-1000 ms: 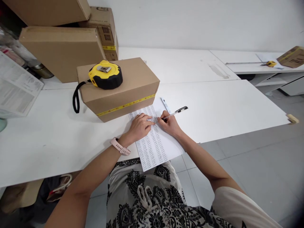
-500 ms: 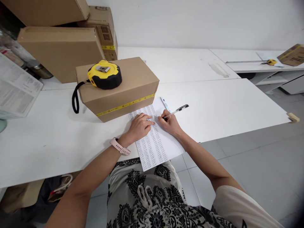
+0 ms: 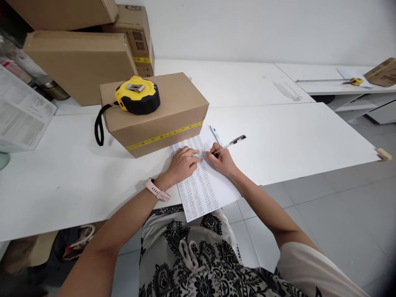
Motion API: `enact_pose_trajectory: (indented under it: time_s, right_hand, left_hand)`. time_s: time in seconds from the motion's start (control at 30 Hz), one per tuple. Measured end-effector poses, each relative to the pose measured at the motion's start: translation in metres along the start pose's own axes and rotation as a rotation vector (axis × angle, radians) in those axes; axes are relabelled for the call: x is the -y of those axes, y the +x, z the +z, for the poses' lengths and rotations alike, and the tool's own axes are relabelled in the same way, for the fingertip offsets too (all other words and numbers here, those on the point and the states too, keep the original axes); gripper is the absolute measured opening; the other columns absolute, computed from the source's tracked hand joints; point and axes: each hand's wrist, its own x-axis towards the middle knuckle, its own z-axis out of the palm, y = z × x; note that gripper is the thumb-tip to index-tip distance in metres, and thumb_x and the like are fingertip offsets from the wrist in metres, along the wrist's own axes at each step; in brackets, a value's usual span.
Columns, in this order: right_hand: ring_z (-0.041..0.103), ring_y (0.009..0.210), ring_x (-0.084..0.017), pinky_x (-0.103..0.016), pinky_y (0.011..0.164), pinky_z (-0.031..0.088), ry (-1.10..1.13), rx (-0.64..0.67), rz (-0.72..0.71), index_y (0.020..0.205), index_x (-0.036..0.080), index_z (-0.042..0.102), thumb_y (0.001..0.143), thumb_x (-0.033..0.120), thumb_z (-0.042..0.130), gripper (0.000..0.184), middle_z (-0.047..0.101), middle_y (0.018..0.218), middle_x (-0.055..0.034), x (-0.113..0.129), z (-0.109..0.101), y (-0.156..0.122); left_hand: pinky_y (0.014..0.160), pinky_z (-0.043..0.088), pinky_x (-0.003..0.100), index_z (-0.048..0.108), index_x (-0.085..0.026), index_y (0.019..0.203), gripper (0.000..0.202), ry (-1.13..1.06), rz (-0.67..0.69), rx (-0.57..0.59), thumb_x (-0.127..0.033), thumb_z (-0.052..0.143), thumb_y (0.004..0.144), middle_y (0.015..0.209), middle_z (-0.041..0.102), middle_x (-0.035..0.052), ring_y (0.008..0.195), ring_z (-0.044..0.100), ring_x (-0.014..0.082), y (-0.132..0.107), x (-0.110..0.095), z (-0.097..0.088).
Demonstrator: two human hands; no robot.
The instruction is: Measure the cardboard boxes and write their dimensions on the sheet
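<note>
A sheet of paper covered in columns of handwriting lies at the table's front edge, its lower corner jutting past it. My left hand rests on the sheet with fingers stretched out, holding nothing. In my right hand is a pen, gripped between thumb and fingers, its tip down by the writing. Behind the sheet stands a cardboard box with yellow tape along its side. On top of that box sits a yellow and black tape measure with a black strap hanging over the edge.
Larger cardboard boxes are stacked at the back left. A small white and blue strip lies beyond my right hand. Another tape measure, its blade drawn out, and a taped box are on the far-right table. The white table ends at the front right.
The view has shifted very slightly. Both hands stay in nearly the same place, the left on the paper and the right holding the pen.
</note>
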Motion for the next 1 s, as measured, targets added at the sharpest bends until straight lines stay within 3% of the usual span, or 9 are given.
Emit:
enact_pose_trajectory:
  time_s: [1.0]
  right_hand:
    - [0.035, 0.055, -0.012, -0.028, 0.053, 0.026, -0.003, -0.016, -0.015, 0.066, 0.024, 0.041, 0.081, 0.03, 0.059, 0.024, 0.038, 0.055, 0.0064, 0.0026, -0.0013, -0.0001]
  left_hand:
    - [0.092, 0.053, 0.045, 0.081, -0.021, 0.101, 0.031, 0.007, -0.004, 0.008, -0.005, 0.06, 0.085, 0.116, 0.075, 0.0102, 0.107, 0.063, 0.0269, 0.001, -0.0013, -0.0014]
